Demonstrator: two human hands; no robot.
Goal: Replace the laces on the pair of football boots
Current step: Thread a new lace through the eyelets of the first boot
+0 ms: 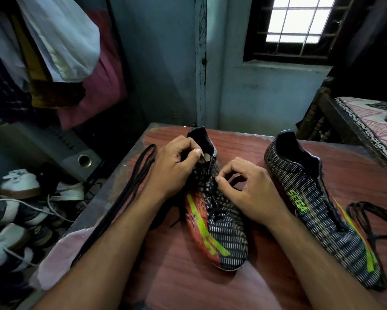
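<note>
Tabletop (176,276); boot (219,222) toe nearward

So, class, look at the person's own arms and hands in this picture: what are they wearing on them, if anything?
Nothing shows on them. Both forearms are bare right up to the bottom edge of the picture, with no sleeve in view. The left hand and right hand have no gloves, and no watch, band or ring can be seen on the wrists or fingers. The nails look short and unpainted.
</note>
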